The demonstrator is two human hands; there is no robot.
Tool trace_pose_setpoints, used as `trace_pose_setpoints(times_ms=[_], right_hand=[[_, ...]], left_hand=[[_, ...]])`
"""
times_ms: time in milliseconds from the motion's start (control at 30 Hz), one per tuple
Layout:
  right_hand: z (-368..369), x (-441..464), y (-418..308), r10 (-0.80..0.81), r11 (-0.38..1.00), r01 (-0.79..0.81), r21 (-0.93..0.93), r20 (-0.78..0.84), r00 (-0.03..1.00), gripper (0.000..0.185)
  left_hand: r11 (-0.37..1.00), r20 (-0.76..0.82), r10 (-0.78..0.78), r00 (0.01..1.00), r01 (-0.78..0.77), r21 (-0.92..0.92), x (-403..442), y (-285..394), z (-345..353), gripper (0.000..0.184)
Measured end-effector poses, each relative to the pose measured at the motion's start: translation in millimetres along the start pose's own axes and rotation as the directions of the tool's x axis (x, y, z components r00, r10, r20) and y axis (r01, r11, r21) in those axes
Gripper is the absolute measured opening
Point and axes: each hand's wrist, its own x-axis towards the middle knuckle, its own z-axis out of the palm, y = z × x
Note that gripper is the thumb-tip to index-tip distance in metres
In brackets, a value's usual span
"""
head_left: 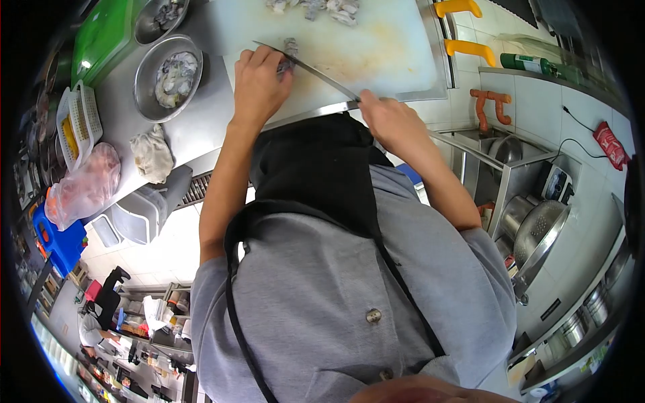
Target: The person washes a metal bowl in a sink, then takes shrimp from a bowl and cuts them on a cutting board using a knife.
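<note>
My left hand (pixel 261 84) holds food (pixel 285 68) on the board (pixel 396 67), right hand (pixel 391 122) a knife (pixel 319 74). Chunks (pixel 341 9) there look cut, bowlful (pixel 176 79) alongside uncut.

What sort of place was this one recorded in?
Probably a commercial kitchen: a knife held over a large cutting board, a metal bowl of what looks like raw seafood, and a big perforated metal colander.

Brt light, v. curved dk edges
</note>
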Motion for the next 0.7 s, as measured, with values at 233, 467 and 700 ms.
trace_pose_setpoints(times_ms=[233, 467, 700], right_hand=[[6, -33, 30, 0.035, 0.999, -0.035, -0.016, 0.000, 0.999, 0.014], [-10, -58, 59, 0.049, 0.918, -0.037, 0.395, -0.019, 0.999, 0.023], [-11, -68, 68, 0.253, 0.812, -0.191, 0.552, -0.038, 0.967, 0.028]], left_hand=[[0.965, -0.048, 0.002, 0.999, 0.011, 0.263, 0, -10, -4, 0.018], [0.985, -0.123, -0.140, 0.982, 0.126, -0.119, 20, -11, 0, 0.019], [0.978, 0.366, 0.168, 0.915, -0.202, 0.056, 38, 18, 0, 0.021]])
